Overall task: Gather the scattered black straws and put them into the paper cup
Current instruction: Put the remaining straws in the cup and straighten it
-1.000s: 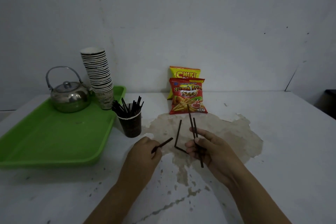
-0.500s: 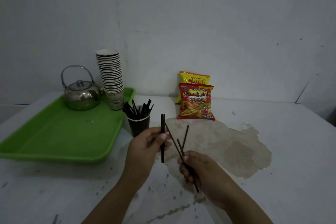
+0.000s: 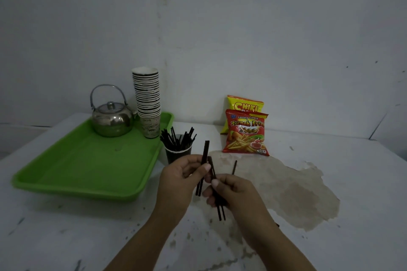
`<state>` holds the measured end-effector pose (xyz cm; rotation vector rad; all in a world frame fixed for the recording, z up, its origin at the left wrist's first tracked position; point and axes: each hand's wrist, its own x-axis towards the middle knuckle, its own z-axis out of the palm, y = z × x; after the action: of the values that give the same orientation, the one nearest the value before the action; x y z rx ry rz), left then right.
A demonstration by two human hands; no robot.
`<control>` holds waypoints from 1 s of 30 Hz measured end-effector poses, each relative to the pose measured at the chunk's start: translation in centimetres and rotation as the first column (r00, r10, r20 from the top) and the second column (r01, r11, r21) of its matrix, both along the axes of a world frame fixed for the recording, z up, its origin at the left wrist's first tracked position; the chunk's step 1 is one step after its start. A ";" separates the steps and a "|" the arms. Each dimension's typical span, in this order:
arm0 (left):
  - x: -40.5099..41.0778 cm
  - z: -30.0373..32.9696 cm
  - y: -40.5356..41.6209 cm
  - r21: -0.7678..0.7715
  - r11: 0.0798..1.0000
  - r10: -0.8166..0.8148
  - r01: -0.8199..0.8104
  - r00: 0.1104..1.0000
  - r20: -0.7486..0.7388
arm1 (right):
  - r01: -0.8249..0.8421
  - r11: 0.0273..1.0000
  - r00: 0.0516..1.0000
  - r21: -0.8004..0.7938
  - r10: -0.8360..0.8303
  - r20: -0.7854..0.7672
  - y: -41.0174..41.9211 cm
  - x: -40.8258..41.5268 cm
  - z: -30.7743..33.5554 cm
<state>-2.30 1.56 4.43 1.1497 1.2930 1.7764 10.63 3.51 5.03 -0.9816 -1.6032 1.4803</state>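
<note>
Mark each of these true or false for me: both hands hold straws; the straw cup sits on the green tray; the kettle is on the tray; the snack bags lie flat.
1. Both the left hand and right hand hold black straws. True.
2. The paper cup sits on the green tray. False: it stands on the table beside the tray.
3. The kettle is on the tray. True.
4. The snack bags lie flat. False: they stand upright by the wall.
</note>
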 end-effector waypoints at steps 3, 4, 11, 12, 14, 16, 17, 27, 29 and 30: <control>-0.8 1.5 0.4 0.034 0.998 0.061 -0.060 0.998 -0.029 | -0.006 0.999 0.999 0.047 0.008 -0.031 1.1 -1.5 1.8; -1.3 2.3 0.7 0.051 0.996 0.079 -0.077 0.997 -0.026 | -0.006 0.998 0.999 0.066 0.009 -0.037 1.6 -2.1 2.4; -5.3 8.4 2.9 0.281 0.947 0.234 -0.153 0.931 -0.281 | 0.084 0.939 0.996 0.335 -0.080 -0.025 5.0 -6.7 8.4; -5.8 8.9 3.3 0.301 0.939 0.260 -0.168 0.917 -0.301 | 0.100 0.914 0.995 0.393 -0.102 -0.016 5.4 -7.5 8.9; -6.6 9.8 4.0 0.342 0.922 0.302 -0.180 0.888 -0.346 | 0.147 0.862 0.987 0.485 -0.160 -0.015 6.4 -9.0 9.5; -7.2 10.2 4.4 0.373 0.906 0.348 -0.200 0.852 -0.391 | 0.206 0.824 0.976 0.529 -0.210 -0.052 7.1 -10.3 9.4; -7.5 10.2 4.7 0.380 0.899 0.374 -0.217 0.832 -0.409 | 0.236 0.805 0.968 0.545 -0.245 -0.058 7.4 -10.8 9.2; -8.9 4.6 6.3 0.306 0.915 0.386 -0.264 0.794 -0.470 | 0.224 0.688 0.908 0.691 -0.405 0.109 8.9 -12.2 3.0; -8.8 3.8 6.4 0.269 0.931 0.355 -0.247 0.789 -0.501 | 0.153 0.652 0.869 0.743 -0.446 0.213 8.9 -12.2 2.4; -8.8 3.5 6.4 0.254 0.937 0.341 -0.238 0.778 -0.528 | 0.114 0.632 0.847 0.767 -0.466 0.258 8.9 -12.1 2.2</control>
<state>-11.15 7.98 7.88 1.7532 1.7654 1.8627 -1.44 12.37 7.24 -1.0505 -1.9776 0.2796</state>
